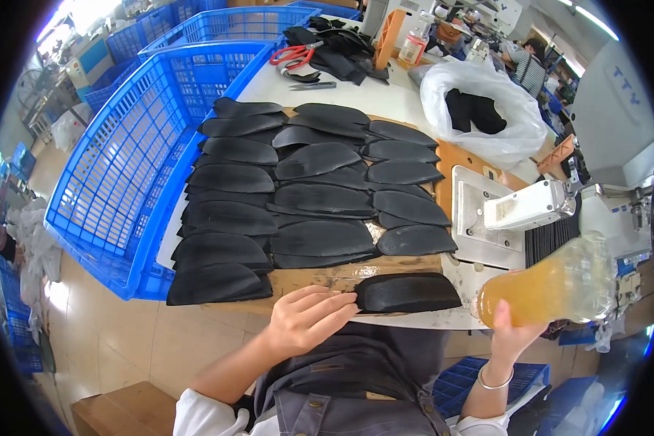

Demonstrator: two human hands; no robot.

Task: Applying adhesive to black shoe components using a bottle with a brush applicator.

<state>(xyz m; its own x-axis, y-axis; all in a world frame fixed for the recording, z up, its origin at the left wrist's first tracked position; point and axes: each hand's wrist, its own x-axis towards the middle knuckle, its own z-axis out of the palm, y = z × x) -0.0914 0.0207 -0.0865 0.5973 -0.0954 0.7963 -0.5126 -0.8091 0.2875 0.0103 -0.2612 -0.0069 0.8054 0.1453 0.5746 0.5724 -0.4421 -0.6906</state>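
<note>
My right hand [514, 336] is wrapped round a clear bottle [545, 285] of amber liquid. The bottle is tipped nearly level, its narrow end pointing left. At the front table edge lies a dark, curved, sole-like piece [410, 293]. My left hand [311, 320] holds this piece's left end with the fingertips; the fingers are close together and the thumb is hidden. Behind it, similar black curved pieces [323, 238] overlap in three columns on a brown board [320, 278].
A blue plastic crate [127, 185] stands left. Red-handled scissors [296, 54] and black scraps [341, 58] lie at the back. On the right are a white bag [443, 87] holding black pieces and a white machine arm [528, 206]. Another person [528, 67] sits far right.
</note>
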